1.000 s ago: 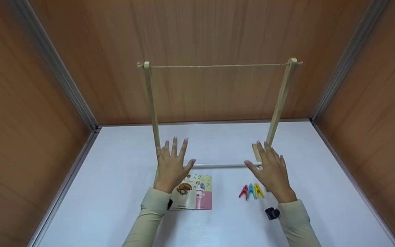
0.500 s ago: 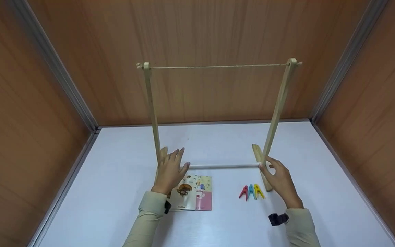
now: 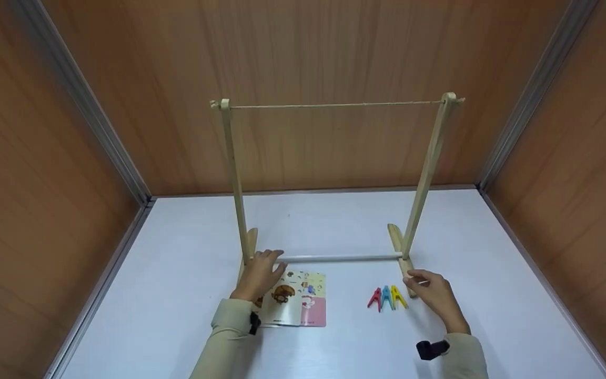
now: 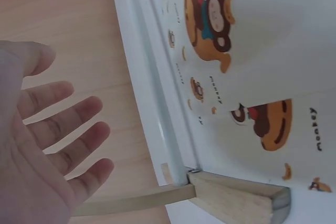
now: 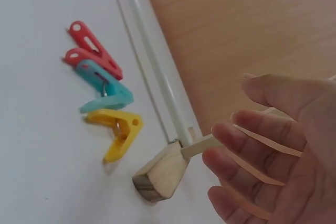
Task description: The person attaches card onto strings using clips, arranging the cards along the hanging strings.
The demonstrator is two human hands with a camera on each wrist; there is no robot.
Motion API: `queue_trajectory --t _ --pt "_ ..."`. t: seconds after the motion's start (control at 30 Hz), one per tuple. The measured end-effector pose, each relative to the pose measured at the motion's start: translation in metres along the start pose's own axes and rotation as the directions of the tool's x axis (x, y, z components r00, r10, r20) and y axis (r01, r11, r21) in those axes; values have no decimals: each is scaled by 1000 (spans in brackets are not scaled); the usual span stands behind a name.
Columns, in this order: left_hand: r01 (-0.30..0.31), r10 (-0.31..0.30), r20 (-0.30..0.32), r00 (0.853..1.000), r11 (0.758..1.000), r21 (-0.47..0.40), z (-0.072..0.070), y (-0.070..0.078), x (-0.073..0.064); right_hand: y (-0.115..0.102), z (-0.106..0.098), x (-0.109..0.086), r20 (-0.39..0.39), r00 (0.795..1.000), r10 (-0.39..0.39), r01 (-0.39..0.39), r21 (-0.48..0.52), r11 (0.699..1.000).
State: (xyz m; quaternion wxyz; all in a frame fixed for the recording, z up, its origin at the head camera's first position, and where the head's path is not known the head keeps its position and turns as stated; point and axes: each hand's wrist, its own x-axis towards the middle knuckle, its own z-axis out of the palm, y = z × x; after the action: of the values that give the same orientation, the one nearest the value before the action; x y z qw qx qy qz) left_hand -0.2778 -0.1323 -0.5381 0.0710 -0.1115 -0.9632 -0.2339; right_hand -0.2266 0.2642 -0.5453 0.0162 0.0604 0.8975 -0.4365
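Observation:
My left hand (image 3: 259, 275) hovers over the left foot of a wooden rack, fingers loosely bent with nothing in them. Just under and beside it lie overlapping booklets (image 3: 285, 308), one with a cartoon monkey (image 4: 212, 17) and one pink and yellow (image 3: 313, 310). My right hand (image 3: 434, 297) hangs beside the rack's right foot (image 5: 163, 174), its fingers relaxed and holding nothing. To the left of that hand three clothespins lie in a row: red (image 3: 375, 298), blue (image 3: 386, 298) and yellow (image 3: 399, 297).
The rack has two upright posts (image 3: 429, 168), a string (image 3: 334, 106) tied across their tops and a white rod (image 3: 340, 258) joining them low down. Wood-grain panels (image 3: 334, 52) enclose the white table (image 3: 177, 237) at the back and sides.
Both hands have come down and toward me from a raised, spread-finger pose. The right hand has moved away from the right post's base. Rack, booklets and clothespins stay in place.

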Motion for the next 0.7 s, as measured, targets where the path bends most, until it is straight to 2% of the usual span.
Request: queue_trajectory --t 0.13,0.3,0.43,0.57,0.7 --pt "22 -20 52 998 999 -36 4 -4 -2 11 4 -1 30 998 47 -47 -1 999" --pt "11 -5 89 996 997 -75 11 -11 -5 19 10 -3 59 995 77 -76 -20 997" --pt "6 5 111 994 995 -95 15 -16 -4 23 14 -6 82 992 99 -100 8 995" --pt "26 -9 145 989 992 -122 16 -20 -3 25 16 -7 102 989 110 -115 44 992" --pt "55 -30 178 984 989 -138 16 -23 -1 27 19 -8 102 986 130 -134 36 990"
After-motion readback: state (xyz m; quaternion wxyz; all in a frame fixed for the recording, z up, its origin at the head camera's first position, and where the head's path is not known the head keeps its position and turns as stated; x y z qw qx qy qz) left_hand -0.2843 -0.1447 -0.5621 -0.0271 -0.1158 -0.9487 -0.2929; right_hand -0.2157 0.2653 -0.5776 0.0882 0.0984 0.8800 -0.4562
